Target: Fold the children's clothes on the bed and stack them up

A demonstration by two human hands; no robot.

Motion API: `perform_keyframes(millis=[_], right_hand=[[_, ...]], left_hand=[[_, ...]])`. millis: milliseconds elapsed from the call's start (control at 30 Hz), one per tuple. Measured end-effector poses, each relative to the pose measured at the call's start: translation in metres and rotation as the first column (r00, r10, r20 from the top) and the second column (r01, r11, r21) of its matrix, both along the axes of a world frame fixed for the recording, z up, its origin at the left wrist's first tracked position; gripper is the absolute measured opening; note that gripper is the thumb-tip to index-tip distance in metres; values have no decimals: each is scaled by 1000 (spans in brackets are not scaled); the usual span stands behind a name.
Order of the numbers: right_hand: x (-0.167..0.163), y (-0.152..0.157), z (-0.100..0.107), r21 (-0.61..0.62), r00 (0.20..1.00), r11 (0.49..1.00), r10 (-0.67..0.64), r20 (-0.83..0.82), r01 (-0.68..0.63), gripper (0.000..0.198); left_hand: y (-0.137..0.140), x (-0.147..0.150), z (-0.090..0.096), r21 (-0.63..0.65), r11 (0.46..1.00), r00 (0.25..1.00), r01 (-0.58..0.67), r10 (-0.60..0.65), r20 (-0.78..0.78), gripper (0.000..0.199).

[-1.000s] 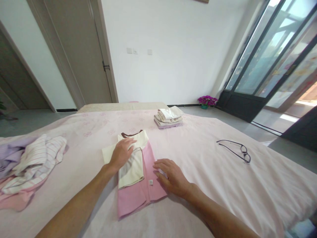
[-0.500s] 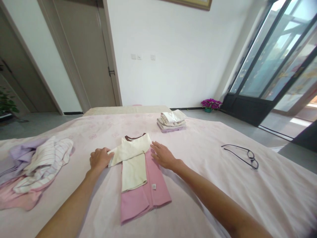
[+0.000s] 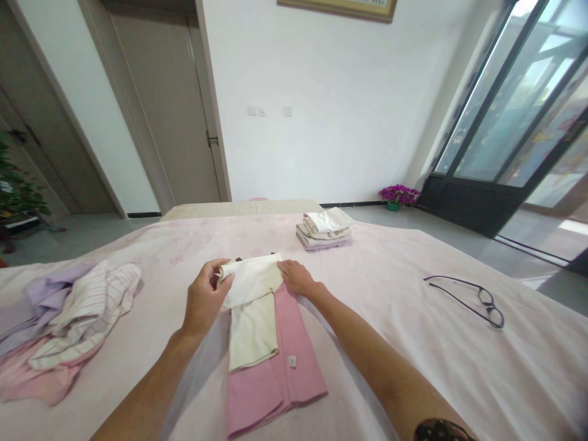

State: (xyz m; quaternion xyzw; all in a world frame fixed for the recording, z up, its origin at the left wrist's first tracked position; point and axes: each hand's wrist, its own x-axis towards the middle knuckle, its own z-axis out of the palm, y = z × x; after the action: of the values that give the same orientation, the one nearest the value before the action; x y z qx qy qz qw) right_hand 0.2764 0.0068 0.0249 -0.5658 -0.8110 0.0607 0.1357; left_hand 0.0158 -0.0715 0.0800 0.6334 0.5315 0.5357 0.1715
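A small shirt (image 3: 253,334) with a cream top and pink lower part lies partly folded on the bedspread. One cream sleeve is laid down over the pink part, where a small white tag shows. My left hand (image 3: 204,294) is closed, pinching the left end of the folded cream top between thumb and fingers and lifting it slightly. At the shirt's upper right edge, my right hand (image 3: 297,277) rests with its fingers stretched out flat against the cloth. The dark neckline is mostly covered by the cream fabric.
On the left lies a loose pile of clothes (image 3: 87,318), striped, purple and pink. A stack of folded clothes (image 3: 325,229) sits toward the far edge of the pale pink bedspread (image 3: 376,294). Eyeglasses (image 3: 478,299) lie on the right.
My left hand has moved right and turned, bringing the left part of the cream top inward over the shirt and covering most of the neckline. My right hand stays at the right edge.
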Motion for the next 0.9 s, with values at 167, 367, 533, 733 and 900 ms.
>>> perform_keyframes(millis=[167,367,533,733,900], right_hand=[[0,18,7,-60,998,998,-39,-48,36,39],[5,33,14,-133,976,990,-74,-205,47,29],[10,44,16,-168,927,983,-131,-351,75,31],[5,55,2,-199,866,953,-294,-404,230,26],[-2,63,-6,-215,838,923,-381,-391,319,25]], left_hand=[[-36,39,10,-41,966,948,254,-257,-187,37],[-59,76,-4,-146,866,836,478,-500,-226,45],[-65,92,-12,-251,802,783,542,-591,-194,45],[-69,100,-21,-304,761,750,573,-637,-178,33],[-70,104,-21,-302,762,782,573,-618,-76,31]])
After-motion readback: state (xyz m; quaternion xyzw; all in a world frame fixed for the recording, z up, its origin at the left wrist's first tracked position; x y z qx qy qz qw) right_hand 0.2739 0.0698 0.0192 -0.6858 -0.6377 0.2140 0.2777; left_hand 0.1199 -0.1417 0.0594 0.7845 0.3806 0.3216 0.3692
